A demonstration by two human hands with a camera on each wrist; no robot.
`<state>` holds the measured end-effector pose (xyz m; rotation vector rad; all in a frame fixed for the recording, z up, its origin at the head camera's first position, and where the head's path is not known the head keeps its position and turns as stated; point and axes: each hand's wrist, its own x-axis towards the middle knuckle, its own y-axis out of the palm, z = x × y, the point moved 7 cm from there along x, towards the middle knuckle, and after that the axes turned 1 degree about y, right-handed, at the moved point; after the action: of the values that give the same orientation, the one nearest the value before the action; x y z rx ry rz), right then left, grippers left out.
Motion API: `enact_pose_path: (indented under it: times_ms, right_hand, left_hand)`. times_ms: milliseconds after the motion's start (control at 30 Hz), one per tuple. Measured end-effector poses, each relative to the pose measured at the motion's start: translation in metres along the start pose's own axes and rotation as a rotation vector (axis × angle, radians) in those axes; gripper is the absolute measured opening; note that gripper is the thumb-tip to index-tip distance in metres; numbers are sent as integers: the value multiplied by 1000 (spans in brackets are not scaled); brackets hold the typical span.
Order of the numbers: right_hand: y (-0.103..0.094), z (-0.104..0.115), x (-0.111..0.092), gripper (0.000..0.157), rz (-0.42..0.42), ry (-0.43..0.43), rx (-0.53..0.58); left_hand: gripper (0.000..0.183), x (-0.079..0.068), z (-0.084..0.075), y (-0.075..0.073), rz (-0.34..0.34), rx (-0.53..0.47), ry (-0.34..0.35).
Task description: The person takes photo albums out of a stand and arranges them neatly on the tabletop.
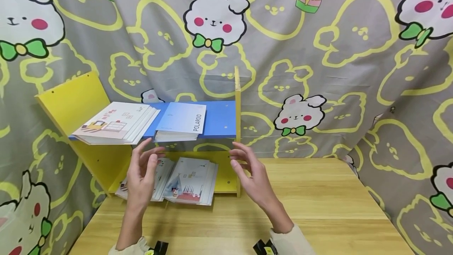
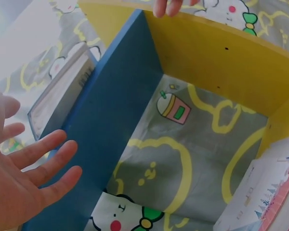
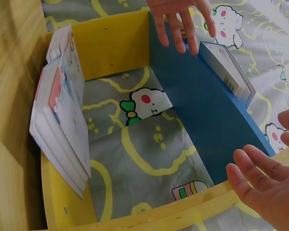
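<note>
The left hand, a little left of the frame's centre, has its fingers loosely bent and spread, with nothing in its grasp. Its fingertips are near the front edge of the blue board of a small yellow shelf unit; I can't tell whether they touch it. Right of centre, the right hand is just as relaxed, palm turned inward, also holding nothing, by the unit's right yellow side panel.

Up on the blue board, left of centre, lies a light-blue book marked POLAROID. Beside it, further left, sits a thick white book with a room drawing; whether that is one volume or several I can't make out from here. Below, on the yellow bottom board, a white book with a blue tent lies next to another pale book partly hidden behind the left hand. Both jut past the board's front edge.

The unit stands on a wood-grain table, and a grey curtain with rabbit faces hangs behind.
</note>
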<state>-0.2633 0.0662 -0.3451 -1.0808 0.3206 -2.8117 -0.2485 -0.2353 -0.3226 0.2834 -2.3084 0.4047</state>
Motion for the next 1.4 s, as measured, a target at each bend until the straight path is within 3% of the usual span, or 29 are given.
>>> enact_pose_path:
  times_ms: [500,933,1400]
  right_hand:
    - [13,1,18,47,2,43,69]
    - [25,-1,31,46,28,107,209]
    - [36,0,43,48,37,116,261]
  left_hand:
    - [46,8,0,-2,-10,-70,-20]
    - [45,18,0,-2,1,-91,-22]
    - [44,27,4,-3,6,-55,-70]
